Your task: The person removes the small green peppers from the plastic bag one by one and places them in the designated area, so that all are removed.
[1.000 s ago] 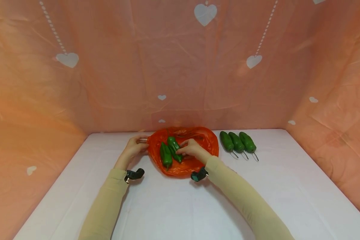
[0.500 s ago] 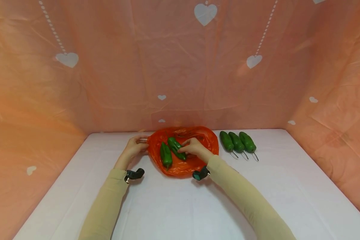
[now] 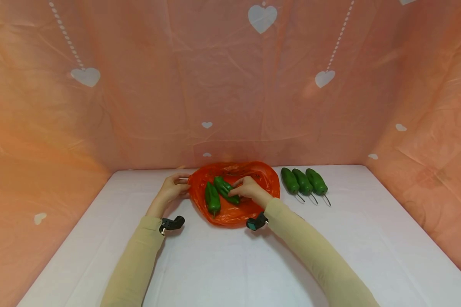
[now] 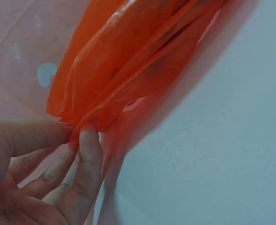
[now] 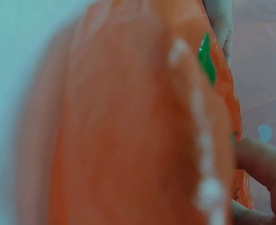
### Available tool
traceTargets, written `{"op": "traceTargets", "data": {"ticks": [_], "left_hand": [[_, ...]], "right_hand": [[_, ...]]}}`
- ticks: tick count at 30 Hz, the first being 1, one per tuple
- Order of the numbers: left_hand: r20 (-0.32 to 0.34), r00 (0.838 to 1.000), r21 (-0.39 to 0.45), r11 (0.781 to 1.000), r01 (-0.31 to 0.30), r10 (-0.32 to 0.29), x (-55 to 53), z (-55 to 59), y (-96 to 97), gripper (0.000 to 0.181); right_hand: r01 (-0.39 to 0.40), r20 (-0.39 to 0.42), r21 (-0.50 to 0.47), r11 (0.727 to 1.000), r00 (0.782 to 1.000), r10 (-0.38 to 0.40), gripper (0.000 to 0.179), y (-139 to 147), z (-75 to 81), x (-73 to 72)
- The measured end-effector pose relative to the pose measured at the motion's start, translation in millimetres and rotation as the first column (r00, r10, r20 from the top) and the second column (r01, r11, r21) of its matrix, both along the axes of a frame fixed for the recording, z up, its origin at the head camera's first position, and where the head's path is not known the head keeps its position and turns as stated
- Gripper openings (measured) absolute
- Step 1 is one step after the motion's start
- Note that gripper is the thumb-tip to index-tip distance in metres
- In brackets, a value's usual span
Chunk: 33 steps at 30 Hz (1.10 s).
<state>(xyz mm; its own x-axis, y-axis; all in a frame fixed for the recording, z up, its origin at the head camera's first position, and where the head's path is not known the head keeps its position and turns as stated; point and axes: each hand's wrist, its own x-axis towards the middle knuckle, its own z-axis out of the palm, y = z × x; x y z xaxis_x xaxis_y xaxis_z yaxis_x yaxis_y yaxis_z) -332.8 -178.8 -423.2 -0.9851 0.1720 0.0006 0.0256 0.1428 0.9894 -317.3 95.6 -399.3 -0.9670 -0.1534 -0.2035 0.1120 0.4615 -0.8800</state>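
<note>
- White, smooth-looking tabletop [image 3: 215, 264], flat, faintly creased; far edge runs straight across at 12 o'clock.
- Orange-red, thin, glossy plastic bag [image 3: 234, 217], mouth spread wide and rounded, lying just short of the far edge, 12 o'clock from table centre.
- Three long, glossy green peppers [image 3: 303, 182] side by side, 1 to 2 o'clock; thin stems toward 5, blunt ends toward 11; bag near at 9.
</note>
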Motion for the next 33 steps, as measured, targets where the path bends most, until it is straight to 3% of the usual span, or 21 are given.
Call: {"op": "traceTargets", "data": {"ticks": [5, 11, 20, 29, 33], "left_hand": [[0.016, 1.0, -0.015, 1.0, -0.004, 0.004, -1.0, 0.6, -0.5, 0.045], [-0.011, 1.0, -0.042, 0.999, -0.002, 0.001, -1.8, 1.5, 0.6, 0.045], [-0.02, 1.0, -0.051, 0.999, -0.003, 0.002, -1.8, 1.0, 1.4, 0.045], [-0.037, 0.999, -0.042, 0.999, -0.007, 0.006, -5.5, -1.5, 0.5, 0.043], [-0.041, 0.999, -0.049, 0.999, -0.011, 0.009, -5.8, -2.2, 0.5, 0.043]], "right_hand": [[-0.005, -0.025, 0.013, 1.0, 1.0, 0.006, 0.036, 4.2, 1.2, 0.0], [-0.007, -0.04, 0.015, 1.0, 0.999, 0.008, 0.03, 11.5, 2.3, -0.6], [-0.017, -0.023, -0.035, 0.999, 1.0, 0.016, 0.029, 20.4, 5.3, -0.5], [-0.017, 0.0, -0.145, 0.989, 1.0, 0.017, 0.032, 33.2, 5.9, -5.1], [-0.008, -0.005, -0.133, 0.991, 1.0, 0.007, 0.034, 38.9, 9.8, -4.8]]}}
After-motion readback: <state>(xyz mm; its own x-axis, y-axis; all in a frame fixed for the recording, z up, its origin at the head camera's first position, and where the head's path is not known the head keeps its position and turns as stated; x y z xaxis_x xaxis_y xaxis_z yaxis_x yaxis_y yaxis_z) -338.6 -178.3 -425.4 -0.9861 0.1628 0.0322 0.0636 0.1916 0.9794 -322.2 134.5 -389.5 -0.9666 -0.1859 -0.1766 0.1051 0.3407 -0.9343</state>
